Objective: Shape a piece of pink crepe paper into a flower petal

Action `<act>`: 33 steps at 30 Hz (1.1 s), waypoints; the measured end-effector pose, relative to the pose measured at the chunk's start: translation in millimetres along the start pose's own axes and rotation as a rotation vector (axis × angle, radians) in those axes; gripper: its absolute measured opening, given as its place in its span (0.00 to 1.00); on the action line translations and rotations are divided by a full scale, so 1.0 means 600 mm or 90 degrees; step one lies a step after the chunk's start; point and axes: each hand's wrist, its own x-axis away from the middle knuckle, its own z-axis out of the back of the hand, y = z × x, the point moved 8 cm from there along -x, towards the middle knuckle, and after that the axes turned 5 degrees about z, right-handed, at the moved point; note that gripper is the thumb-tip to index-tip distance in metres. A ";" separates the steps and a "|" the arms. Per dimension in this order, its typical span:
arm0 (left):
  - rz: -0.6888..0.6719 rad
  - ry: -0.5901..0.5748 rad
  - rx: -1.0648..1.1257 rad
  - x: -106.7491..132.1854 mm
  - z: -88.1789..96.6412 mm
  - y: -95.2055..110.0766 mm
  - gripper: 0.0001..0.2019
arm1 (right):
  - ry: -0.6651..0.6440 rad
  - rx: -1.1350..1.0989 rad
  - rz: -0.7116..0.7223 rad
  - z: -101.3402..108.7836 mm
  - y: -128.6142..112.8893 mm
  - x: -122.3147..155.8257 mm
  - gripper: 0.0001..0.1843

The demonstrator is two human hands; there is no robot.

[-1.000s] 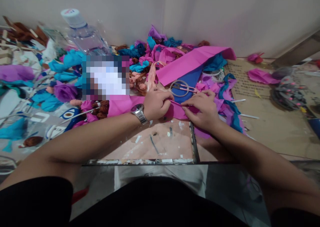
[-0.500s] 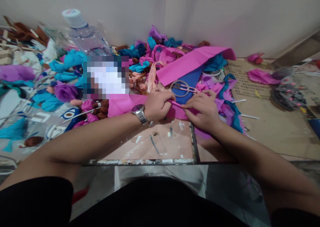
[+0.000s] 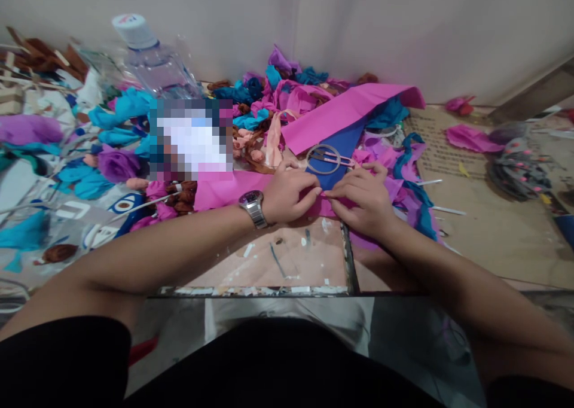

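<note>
My left hand [image 3: 291,195], with a metal watch [image 3: 253,207] on its wrist, pinches the edge of a pink crepe paper sheet [image 3: 228,189] near the table's front. Close beside it on the right, my right hand [image 3: 365,198] pinches the same edge, its fingertips almost touching my left thumb. The sheet runs under both hands, which hide part of it. Just beyond them, a thin grey ring [image 3: 323,159] and a narrow pinkish looped piece [image 3: 344,161] lie on dark blue paper [image 3: 343,139]. A wider pink paper strip [image 3: 354,112] rests behind.
A clear bottle with a white cap [image 3: 134,31] stands at the back left. Crumpled blue, purple and brown paper pieces [image 3: 85,180] cover the left side. Flat cardboard [image 3: 475,228] lies at the right, with a dark bundle [image 3: 518,169] on it. A wall rises behind.
My left hand has shifted slightly right along the paper edge, closer to my right hand, and its thumb now points toward the right fingertips. The right hand has hardly moved.
</note>
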 end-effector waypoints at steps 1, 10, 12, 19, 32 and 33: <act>0.000 -0.001 0.003 0.000 0.000 0.000 0.19 | 0.003 -0.001 0.004 0.001 -0.001 0.000 0.08; 0.002 -0.028 0.026 0.000 -0.008 0.003 0.18 | 0.002 -0.004 0.014 0.002 -0.004 -0.001 0.07; -0.001 -0.024 0.029 0.000 -0.007 0.003 0.18 | 0.001 0.000 0.012 0.001 -0.004 -0.002 0.07; -0.011 -0.009 0.038 0.000 -0.004 0.004 0.19 | 0.011 0.019 0.018 -0.001 -0.002 -0.001 0.08; -0.029 -0.040 0.045 0.002 -0.012 0.005 0.17 | 0.037 0.011 0.052 0.007 -0.010 -0.002 0.06; -0.028 -0.041 0.047 0.002 -0.012 0.005 0.17 | 0.036 0.010 0.054 0.007 -0.011 -0.002 0.06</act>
